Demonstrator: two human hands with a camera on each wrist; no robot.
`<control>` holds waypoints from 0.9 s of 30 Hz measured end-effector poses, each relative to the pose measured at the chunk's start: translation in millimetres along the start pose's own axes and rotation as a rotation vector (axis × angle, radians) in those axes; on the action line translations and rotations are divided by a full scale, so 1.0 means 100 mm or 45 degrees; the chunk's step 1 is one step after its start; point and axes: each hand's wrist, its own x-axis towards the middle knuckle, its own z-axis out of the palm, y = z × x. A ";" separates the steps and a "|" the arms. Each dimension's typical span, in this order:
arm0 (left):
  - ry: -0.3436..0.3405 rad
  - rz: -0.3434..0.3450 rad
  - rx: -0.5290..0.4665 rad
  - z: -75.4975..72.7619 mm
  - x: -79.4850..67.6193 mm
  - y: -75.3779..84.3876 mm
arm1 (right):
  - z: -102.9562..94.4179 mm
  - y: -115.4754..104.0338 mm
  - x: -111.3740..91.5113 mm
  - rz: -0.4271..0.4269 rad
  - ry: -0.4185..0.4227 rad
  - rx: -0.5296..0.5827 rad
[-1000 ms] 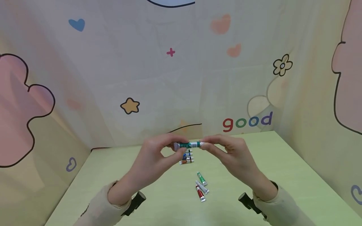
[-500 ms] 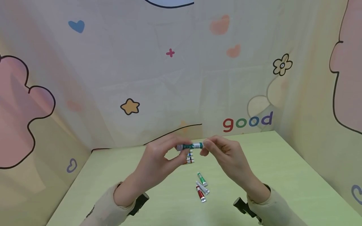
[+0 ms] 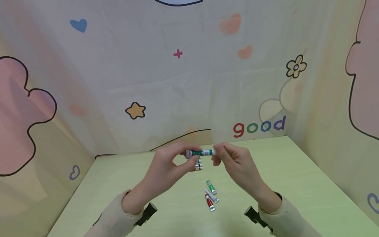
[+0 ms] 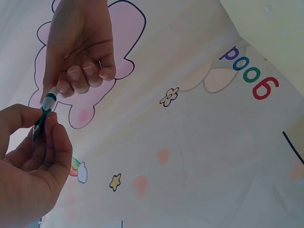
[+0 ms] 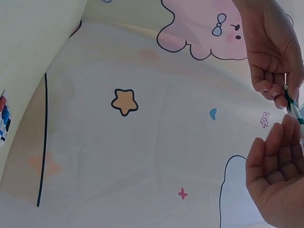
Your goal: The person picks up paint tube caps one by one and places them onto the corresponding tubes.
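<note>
"Above the bench (image 3: 284, 184), where do I have the teal tube (image 3: 204, 152)?"

"Toward the far side, off the surface and about level: the left hand (image 3: 167, 166) pinches its body, the right hand (image 3: 240, 163) is clamped on its right end."

"Why both ends?"

"Probably to hold it steady. Nearer me, a green tube (image 3: 211, 187), silver tube (image 3: 212, 196) and red tube (image 3: 210, 202) lie loose. Farther off, the row of tubes (image 3: 199, 167), perhaps lined up for order, is partly hidden behind the left hand."
</note>
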 end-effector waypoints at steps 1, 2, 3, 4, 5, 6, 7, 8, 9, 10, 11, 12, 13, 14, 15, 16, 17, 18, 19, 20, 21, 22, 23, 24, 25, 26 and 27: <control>-0.007 -0.059 -0.032 0.00 -0.01 -0.01 | -0.01 0.01 0.00 -0.011 0.002 -0.025; -0.014 -0.123 -0.066 0.00 -0.02 -0.01 | -0.02 0.02 0.00 -0.031 0.004 -0.047; -0.020 -0.183 -0.102 -0.01 -0.03 -0.02 | -0.04 0.04 0.00 -0.062 0.009 -0.064; -0.026 -0.243 -0.128 -0.01 -0.03 -0.02 | -0.06 0.05 0.00 -0.104 0.018 -0.089; -0.032 -0.296 -0.144 -0.02 -0.04 -0.03 | -0.08 0.06 0.00 -0.159 0.028 -0.113; -0.039 -0.346 -0.157 -0.04 -0.04 -0.03 | -0.10 0.07 0.01 -0.236 0.047 -0.139; -0.046 -0.401 -0.175 -0.05 -0.04 -0.03 | -0.13 0.08 0.02 -0.320 0.061 -0.164; -0.055 -0.449 -0.192 -0.07 -0.04 -0.04 | -0.15 0.08 0.03 -0.414 0.073 -0.192; -0.063 -0.498 -0.210 -0.09 -0.03 -0.04 | -0.17 0.08 0.04 -0.511 0.085 -0.223; -0.072 -0.548 -0.226 -0.11 -0.03 -0.04 | -0.19 0.08 0.06 -0.609 0.100 -0.253; -0.079 -0.595 -0.246 -0.13 -0.03 -0.04 | -0.20 0.08 0.07 -0.702 0.108 -0.277; -0.085 -0.637 -0.267 -0.15 -0.03 -0.04 | -0.20 0.07 0.09 -0.776 0.110 -0.297; -0.089 -0.676 -0.289 -0.16 -0.03 -0.04 | -0.21 0.07 0.10 -0.833 0.107 -0.308; -0.092 -0.706 -0.316 -0.17 -0.03 -0.04 | -0.21 0.06 0.11 -0.882 0.105 -0.320; -0.095 -0.730 -0.338 -0.18 -0.03 -0.04 | -0.21 0.05 0.11 -0.921 0.104 -0.328; -0.098 -0.745 -0.360 -0.19 -0.03 -0.05 | -0.20 0.04 0.12 -0.953 0.103 -0.342; -0.101 -0.753 -0.375 -0.19 -0.03 -0.05 | -0.19 0.04 0.13 -0.978 0.100 -0.362; -0.108 -0.752 -0.391 -0.19 -0.03 -0.05 | -0.18 0.03 0.13 -1.001 0.098 -0.380; -0.117 -0.749 -0.400 -0.18 -0.03 -0.06 | -0.17 0.02 0.14 -1.025 0.099 -0.391; -0.126 -0.742 -0.403 -0.18 -0.03 -0.06 | -0.16 0.01 0.14 -1.040 0.096 -0.402; -0.134 -0.733 -0.403 -0.17 -0.03 -0.06 | -0.15 0.01 0.14 -1.051 0.094 -0.412; -0.141 -0.726 -0.404 -0.17 -0.03 -0.07 | -0.14 0.00 0.14 -1.057 0.092 -0.422; -0.146 -0.719 -0.401 -0.16 -0.03 -0.06 | -0.14 0.00 0.14 -1.059 0.091 -0.425; -0.148 -0.710 -0.400 -0.16 -0.04 -0.06 | -0.13 0.00 0.14 -1.058 0.090 -0.426; -0.146 -0.705 -0.392 -0.16 -0.04 -0.06 | -0.12 0.00 0.14 -1.053 0.088 -0.424; -0.141 -0.700 -0.386 -0.16 -0.04 -0.05 | -0.12 0.00 0.14 -1.045 0.087 -0.427; -0.136 -0.695 -0.379 -0.17 -0.04 -0.04 | -0.11 0.00 0.14 -1.040 0.089 -0.428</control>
